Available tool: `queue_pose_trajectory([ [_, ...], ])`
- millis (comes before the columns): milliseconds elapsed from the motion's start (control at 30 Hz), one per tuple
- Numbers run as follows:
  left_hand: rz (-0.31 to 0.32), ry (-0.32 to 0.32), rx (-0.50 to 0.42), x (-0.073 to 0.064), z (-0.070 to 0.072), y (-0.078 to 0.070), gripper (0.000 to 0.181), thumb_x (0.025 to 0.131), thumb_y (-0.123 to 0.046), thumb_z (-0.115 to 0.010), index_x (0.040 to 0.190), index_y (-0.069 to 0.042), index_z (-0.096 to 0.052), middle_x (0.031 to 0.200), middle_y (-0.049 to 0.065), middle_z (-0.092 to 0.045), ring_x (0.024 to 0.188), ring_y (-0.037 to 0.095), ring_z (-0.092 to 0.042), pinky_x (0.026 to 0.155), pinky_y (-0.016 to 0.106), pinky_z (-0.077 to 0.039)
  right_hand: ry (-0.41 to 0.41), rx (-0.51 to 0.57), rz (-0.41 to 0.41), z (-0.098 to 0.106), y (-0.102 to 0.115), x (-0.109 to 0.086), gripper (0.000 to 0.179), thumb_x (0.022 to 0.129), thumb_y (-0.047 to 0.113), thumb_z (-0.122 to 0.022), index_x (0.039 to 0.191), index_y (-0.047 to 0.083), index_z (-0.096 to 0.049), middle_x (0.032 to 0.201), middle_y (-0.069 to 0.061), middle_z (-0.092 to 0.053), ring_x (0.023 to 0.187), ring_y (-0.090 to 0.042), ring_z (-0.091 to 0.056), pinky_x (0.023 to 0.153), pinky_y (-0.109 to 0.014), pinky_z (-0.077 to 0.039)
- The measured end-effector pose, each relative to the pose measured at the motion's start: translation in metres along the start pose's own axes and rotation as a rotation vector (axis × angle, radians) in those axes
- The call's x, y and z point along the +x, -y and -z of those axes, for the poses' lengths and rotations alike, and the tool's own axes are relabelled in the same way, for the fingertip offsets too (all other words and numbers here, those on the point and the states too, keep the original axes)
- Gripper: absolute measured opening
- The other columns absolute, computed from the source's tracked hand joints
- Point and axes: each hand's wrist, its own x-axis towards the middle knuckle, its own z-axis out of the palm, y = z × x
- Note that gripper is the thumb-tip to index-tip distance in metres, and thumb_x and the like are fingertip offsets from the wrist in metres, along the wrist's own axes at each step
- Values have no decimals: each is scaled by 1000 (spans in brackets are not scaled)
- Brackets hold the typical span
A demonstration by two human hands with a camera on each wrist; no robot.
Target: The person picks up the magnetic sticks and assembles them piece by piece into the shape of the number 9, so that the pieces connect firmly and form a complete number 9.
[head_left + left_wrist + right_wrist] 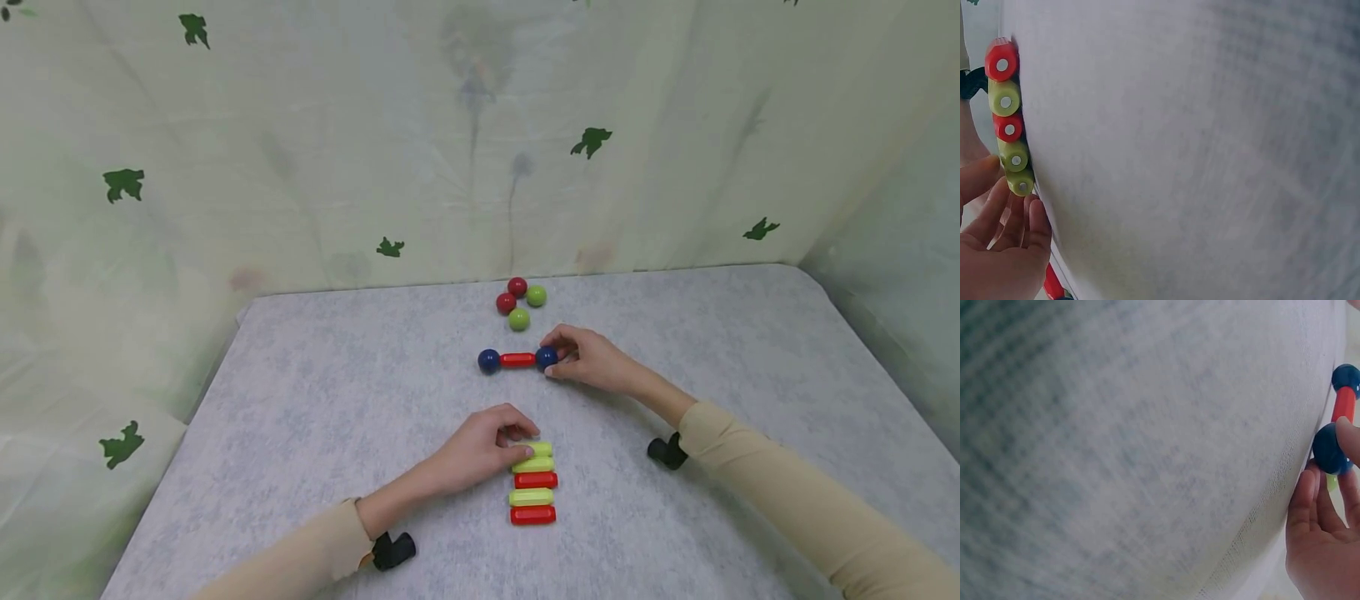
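My right hand pinches a blue ball between thumb and fingers. That ball sits on the right end of a red rod, and a second blue ball is on its left end. Nearer to me, several short rods lie side by side in a column, with round metallic ends visible in the left wrist view. My left hand is at the far end of this column, thumb and fingers gripping the farthest yellow-green rod. Closest to me in the column is a red rod.
Beyond the blue balls lie two red balls and two green balls in a loose cluster. All rests on a table with a grey mottled cover. A pale curtain with green leaf-like shapes hangs along the table's back edge.
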Motion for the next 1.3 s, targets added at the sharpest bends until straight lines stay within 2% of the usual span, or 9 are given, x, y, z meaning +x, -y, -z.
queue_pose_trajectory([
  [167,-4,7,34,2,-1,1,17,91,-12,-71,108,-13,-72,102,-6,-65,91,8,-58,79,25,-48,-2,-4,1,0,1,0,33,88,13,-75,118,11,-61,109,-5,-62,96,-22,-56,83,-36,-48],
  [367,-26,32,138,7,-3,1,15,93,-13,-69,107,-11,-73,97,-8,-62,82,7,-54,72,23,-46,1,-7,-19,0,1,1,33,89,14,-75,118,12,-60,110,-5,-61,96,-22,-56,82,-34,-50],
  [467,-14,41,158,9,-4,-2,16,93,-14,-68,108,-10,-73,96,-7,-61,80,8,-52,70,23,-46,3,-7,-24,0,1,1,33,89,14,-75,119,11,-60,110,-5,-61,96,-22,-56,82,-34,-50],
  [967,41,21,112,7,-4,-1,15,95,-12,-66,109,-12,-72,98,-8,-60,86,8,-55,76,26,-47,7,0,-15,0,1,1,32,88,13,-75,117,12,-61,109,-5,-62,96,-22,-56,84,-36,-48],
  [1300,99,-42,39,2,2,2,17,94,-13,-67,111,-13,-70,98,-9,-63,86,11,-57,76,28,-48,6,-4,-11,1,-1,0,32,89,14,-75,117,12,-61,109,-5,-61,97,-21,-56,83,-36,-48],
])
